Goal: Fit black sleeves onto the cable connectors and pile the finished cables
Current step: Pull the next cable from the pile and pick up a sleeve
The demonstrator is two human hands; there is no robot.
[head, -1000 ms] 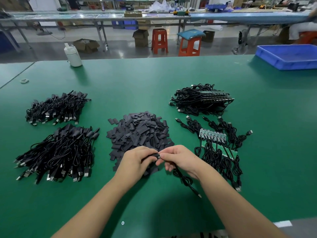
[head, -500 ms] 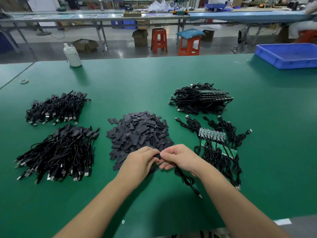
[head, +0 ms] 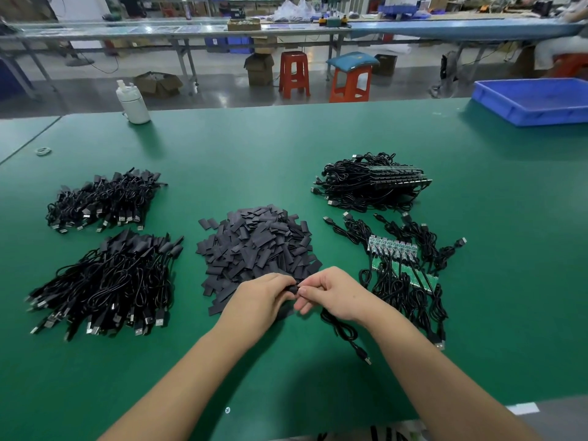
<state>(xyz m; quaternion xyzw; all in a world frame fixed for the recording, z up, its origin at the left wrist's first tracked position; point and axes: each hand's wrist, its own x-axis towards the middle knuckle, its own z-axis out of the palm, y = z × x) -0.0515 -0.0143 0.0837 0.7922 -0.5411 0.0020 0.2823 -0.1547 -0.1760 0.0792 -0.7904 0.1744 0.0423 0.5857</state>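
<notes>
Left hand (head: 264, 297) is pinching a black sleeve (head: 292, 287) & right hand (head: 331, 294) is gripping the cable (head: 342, 329) end; misalignment prob buckling the sleeve, w/ it slipping off.

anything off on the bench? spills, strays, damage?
Nothing damaged or spilled that I can see. One stray: a small pale ring lies alone near the table's far left edge, apart from every pile. Two sleeves sit just off the sleeve heap. Minor.
</notes>
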